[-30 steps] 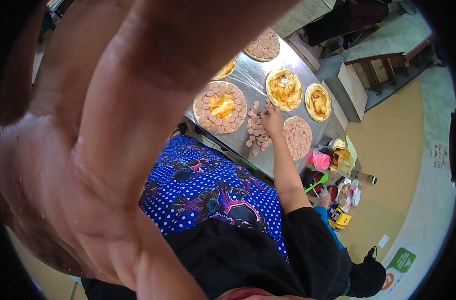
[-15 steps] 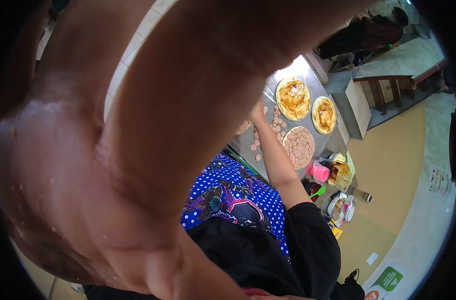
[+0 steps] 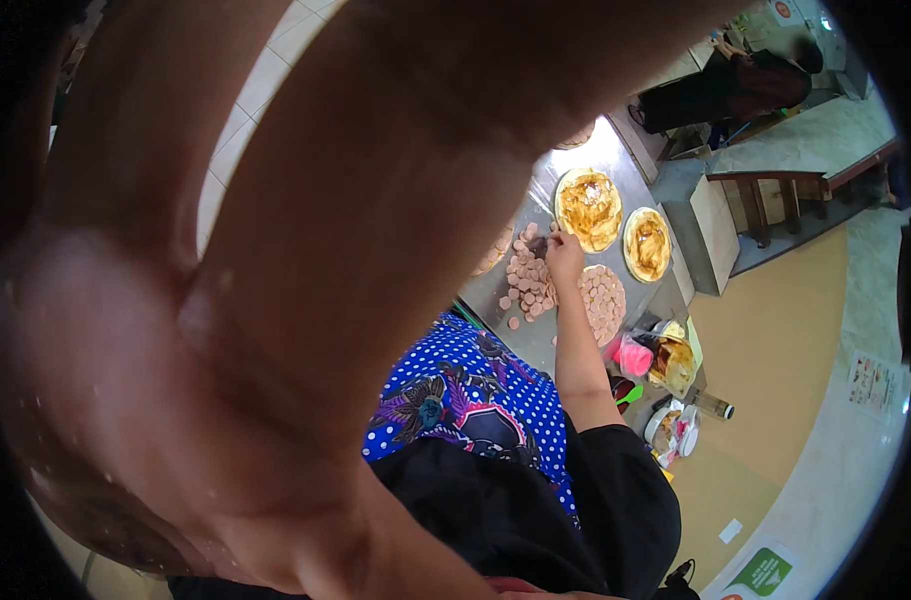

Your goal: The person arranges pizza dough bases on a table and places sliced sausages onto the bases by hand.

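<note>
My left hand [image 3: 196,390] is very close to the camera and fills the left and upper part of the view, dark and blurred. Its fingertips are out of sight, so what it touches cannot be made out. Across the metal table [image 3: 631,185] reaches my right hand [image 3: 566,260], fingers pinched together beside a heap of round pink sausage slices [image 3: 526,280]. Whatever lies between those fingertips is too small to name. Just below that hand is a dough round covered with sausage slices [image 3: 604,300]. Above it lies a dough round spread with brown sauce [image 3: 589,208].
A second sauced dough round [image 3: 648,245] lies near the far table edge. To the right stand a pink container [image 3: 634,357], a bag of brown sauce [image 3: 674,362], a green-handled utensil [image 3: 631,393] and a white tub [image 3: 673,428]. Another person [image 3: 741,88] stands in the background.
My right hand has come out from behind the left arm and moved right, to the edge of the slice heap. The slices look more gathered together. My left hand stays before the camera.
</note>
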### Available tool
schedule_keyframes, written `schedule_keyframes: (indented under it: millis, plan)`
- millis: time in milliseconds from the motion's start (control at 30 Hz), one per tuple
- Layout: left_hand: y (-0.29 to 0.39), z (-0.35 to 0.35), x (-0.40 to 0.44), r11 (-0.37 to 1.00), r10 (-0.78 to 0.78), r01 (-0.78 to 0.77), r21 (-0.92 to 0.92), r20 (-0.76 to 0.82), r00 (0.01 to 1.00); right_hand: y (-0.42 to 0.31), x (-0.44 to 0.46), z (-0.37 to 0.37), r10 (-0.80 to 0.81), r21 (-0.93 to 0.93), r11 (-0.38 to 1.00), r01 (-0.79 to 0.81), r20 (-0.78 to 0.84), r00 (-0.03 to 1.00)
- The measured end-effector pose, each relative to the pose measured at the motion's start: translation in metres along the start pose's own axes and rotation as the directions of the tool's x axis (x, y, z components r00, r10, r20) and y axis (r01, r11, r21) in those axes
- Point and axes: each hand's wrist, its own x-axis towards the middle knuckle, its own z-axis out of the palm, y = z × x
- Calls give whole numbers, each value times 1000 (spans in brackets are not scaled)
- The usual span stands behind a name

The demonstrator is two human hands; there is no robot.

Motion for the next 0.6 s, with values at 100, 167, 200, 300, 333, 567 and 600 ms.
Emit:
schedule_keyframes:
  millis: [100, 167, 200, 300, 333, 567, 600]
  plan:
    - [1, 1, 2, 1000, -26, 26, -5, 13, 1000, -7, 1, 12, -52, 152, 987, 52, -3, 999]
    - [2, 3, 2, 999, -38, 39, -12, 24, 999, -17, 4, 18, -70, 147, 987, 70, -8, 998]
    - [2, 3, -2, 999, -30, 30, -13, 21, 999, -20, 8, 18, -63, 148, 987, 64, -11, 998]
    - [2, 0, -5, 999, -28, 29, -23, 13, 1000, -29, 20, 14, -8, 59, 998, 4, 63, 998]
    - [2, -1, -6, 999, -27, 27, -26, 9, 1000, -31, 24, 9, 97, 174, 978, -118, 123, 988]
    - [16, -9, -11, 999, 13, -13, -40, -21, 1000, -112, 17, -25, -8, 670, 737, -87, 137, 991]
    - [18, -10, -12, 999, 16, -17, -37, -24, 1000, -120, 13, -20, -8, 670, 738, -85, 135, 991]
